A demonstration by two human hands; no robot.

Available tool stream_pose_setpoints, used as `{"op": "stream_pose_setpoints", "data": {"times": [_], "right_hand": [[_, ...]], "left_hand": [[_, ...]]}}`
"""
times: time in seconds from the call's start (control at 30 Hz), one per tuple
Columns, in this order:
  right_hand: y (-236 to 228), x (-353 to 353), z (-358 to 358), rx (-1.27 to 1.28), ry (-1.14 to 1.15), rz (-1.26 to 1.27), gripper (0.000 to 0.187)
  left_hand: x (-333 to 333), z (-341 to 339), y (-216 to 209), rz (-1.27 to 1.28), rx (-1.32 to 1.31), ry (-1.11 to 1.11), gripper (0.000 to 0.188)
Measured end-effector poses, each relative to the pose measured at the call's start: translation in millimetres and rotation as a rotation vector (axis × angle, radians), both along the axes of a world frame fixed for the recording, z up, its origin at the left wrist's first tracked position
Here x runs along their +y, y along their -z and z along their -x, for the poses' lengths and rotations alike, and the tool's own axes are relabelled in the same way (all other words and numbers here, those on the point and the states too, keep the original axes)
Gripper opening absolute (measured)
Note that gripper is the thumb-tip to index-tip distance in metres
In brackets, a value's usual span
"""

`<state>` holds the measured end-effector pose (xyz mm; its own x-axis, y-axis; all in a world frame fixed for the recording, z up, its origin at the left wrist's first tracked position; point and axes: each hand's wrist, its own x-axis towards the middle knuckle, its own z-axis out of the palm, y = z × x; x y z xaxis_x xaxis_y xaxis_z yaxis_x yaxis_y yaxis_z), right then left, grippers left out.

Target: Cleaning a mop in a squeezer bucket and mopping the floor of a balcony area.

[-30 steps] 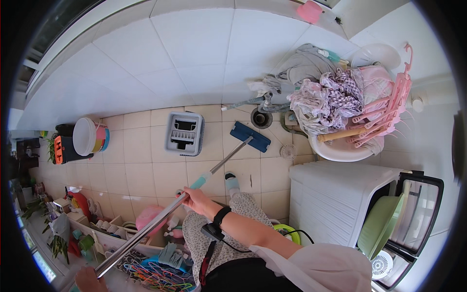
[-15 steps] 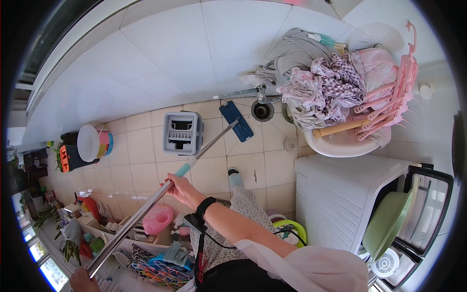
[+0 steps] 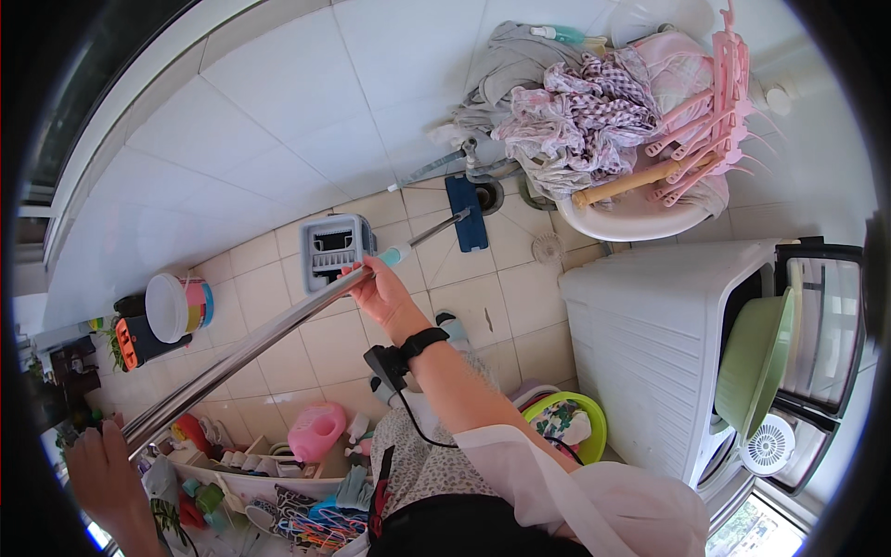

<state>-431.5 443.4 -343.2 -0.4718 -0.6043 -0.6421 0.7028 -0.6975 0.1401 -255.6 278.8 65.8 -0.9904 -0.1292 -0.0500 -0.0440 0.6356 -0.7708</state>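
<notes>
1. Right hand [image 3: 376,290]: fingers curled around the mop pole [image 3: 251,348] near its teal collar, gripping it; a black band sits on the wrist.
2. Left hand [image 3: 104,469]: at the lower left edge, closed around the pole's upper end.
3. Mop head [image 3: 466,212]: a flat blue pad lying on the tiled floor [image 3: 520,297], just beside the round drain [image 3: 489,195] at the foot of the wall.
4. Grey bucket [image 3: 336,249]: stands on the floor near the right hand, apart from the pad.
5. Basin [image 3: 640,209]: white, heaped with laundry and pink hangers [image 3: 715,121], beside the drain.
6. White cabinet [image 3: 659,343]: at right, with a green bowl [image 3: 756,357] leaning against it.
7. Progress, as judged: mopping is under way, with the pad at the far corner; no wet and dry areas can be told apart, so the portion of floor done cannot be read.
</notes>
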Motion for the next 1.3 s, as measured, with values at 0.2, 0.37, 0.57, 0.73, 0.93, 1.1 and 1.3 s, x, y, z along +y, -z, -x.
{"op": "stream_pose_setpoints", "data": {"times": [0.2, 0.37, 0.57, 0.73, 0.93, 1.1, 1.3], "right_hand": [[11, 2, -40, -0.005, -0.187, -0.078, 0.016], [12, -11, -163, -0.026, -0.446, -0.066, 0.023], [26, -3, -190, -0.021, -0.675, -0.333, 0.022], [63, 19, -131, 0.126, -0.72, -0.474, 0.016], [66, 20, -81, 0.163, -0.534, -0.458, 0.015], [30, -15, -138, 0.111, -0.489, -0.218, 0.016], [9, -36, -139, 0.005, -0.432, -0.07, 0.022]], "left_hand": [[-15, -68, 14, -0.094, -0.085, -0.226, 0.031], [-15, -107, -17, -0.215, -0.387, -0.368, 0.016], [11, -174, 21, -0.314, -0.299, -0.603, 0.011], [53, -165, 72, -0.339, -0.245, -0.638, 0.013], [59, -130, 84, -0.416, -0.201, -0.571, 0.013], [26, -155, 32, -0.402, -0.092, -0.45, 0.014], [5, -152, 10, -0.095, -0.213, -0.505, 0.017]]}}
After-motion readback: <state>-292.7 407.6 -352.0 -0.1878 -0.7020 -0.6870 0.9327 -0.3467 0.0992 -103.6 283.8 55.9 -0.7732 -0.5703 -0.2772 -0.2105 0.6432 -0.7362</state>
